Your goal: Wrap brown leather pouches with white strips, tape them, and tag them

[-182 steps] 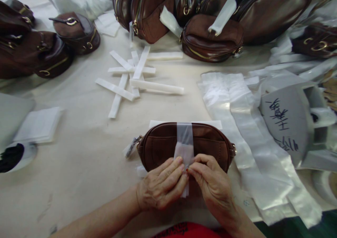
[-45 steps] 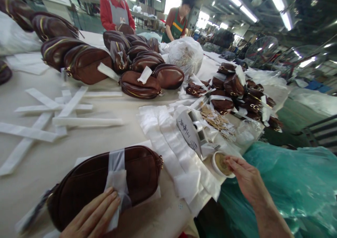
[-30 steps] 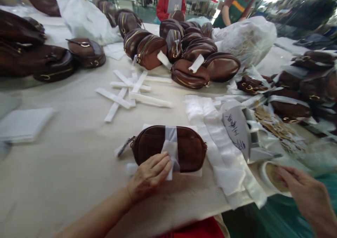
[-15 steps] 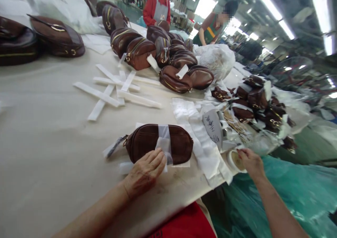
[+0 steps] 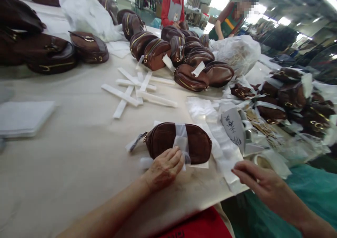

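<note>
A dark brown leather pouch (image 5: 163, 136) with a gold zip pull lies before me on white paper. A translucent white strip (image 5: 180, 132) is wrapped across its middle. My left hand (image 5: 167, 166) rests at the pouch's lower edge, its fingers close together and pressing the strip's loose end against it. My right hand (image 5: 259, 178) is raised off the table's front edge, thumb and forefinger pinched; anything between them is too small to make out. Just behind that hand lies a tape roll (image 5: 263, 162), partly covered by it.
Loose white strips (image 5: 127, 96) lie crossed beyond the pouch. Brown bags (image 5: 192, 77) are heaped at the back, with smaller pouches (image 5: 271, 111) piled right. A lettered grey holder (image 5: 233, 125) stands beside layered white sheets (image 5: 221, 150). Two people work across the table. Green plastic (image 5: 313, 185) hangs at lower right.
My right hand has come away from the tape roll, toward me and nearer the pouch. My left hand stays on the strip. The whole view has swung left.
</note>
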Tool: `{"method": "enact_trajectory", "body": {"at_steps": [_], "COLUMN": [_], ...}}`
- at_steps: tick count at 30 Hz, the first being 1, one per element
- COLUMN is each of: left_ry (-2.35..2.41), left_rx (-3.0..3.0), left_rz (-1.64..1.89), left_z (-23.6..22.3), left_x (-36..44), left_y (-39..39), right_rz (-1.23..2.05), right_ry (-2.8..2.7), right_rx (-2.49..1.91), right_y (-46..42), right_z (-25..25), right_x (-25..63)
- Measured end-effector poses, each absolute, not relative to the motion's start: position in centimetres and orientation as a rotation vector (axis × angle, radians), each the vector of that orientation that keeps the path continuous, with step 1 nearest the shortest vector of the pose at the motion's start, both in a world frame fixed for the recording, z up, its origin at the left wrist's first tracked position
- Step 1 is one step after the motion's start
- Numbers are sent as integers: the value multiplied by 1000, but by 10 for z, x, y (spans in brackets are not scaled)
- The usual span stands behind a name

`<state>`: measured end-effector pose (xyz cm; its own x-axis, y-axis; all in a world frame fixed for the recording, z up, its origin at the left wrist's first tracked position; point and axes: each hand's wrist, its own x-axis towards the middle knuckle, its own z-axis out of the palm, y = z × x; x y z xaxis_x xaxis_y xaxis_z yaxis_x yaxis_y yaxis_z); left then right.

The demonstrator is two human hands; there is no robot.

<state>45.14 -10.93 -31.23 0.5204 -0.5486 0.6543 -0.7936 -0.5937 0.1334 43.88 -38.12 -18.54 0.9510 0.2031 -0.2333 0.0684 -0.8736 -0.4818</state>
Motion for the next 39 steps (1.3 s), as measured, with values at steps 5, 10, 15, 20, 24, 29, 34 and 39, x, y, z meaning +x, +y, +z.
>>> {"method": "enact_trajectory", "body": {"at_steps": [5, 10, 15, 20, 24, 29, 34, 39], "left_ry": [-1086, -1070, -1081, -1100, -1103, -1101, -1076, -1073], "left_rx": [2350, 2332, 2336, 2357, 2365, 2378, 2357, 2353], "left_rz": [792, 798, 804, 773, 765, 759, 791, 809], "left_z": [-311, -308, -309, -314, -313, -310, -310, -309], "left_x": [450, 451, 451, 450, 450, 451, 450, 451], "left_y": [-111, -111, -111, -110, -110, -110, -110, -111], "right_rz": [646, 609, 663, 836, 1028, 1153, 1136, 1136], "right_ry": [-1165, -1655, -1807, -1810, -1756, -1599, -1522, -1581], "right_rx": [-2638, -2714, -2702, -2699, -2772, -2926, -2989, -2994], "right_y": [-306, -278, -264, -251, -237, -221, -217, -214], "right_z": [-166, -189, -208, -214, -213, -204, -204, -205], "right_x": [469, 505, 528, 540, 549, 556, 554, 554]}}
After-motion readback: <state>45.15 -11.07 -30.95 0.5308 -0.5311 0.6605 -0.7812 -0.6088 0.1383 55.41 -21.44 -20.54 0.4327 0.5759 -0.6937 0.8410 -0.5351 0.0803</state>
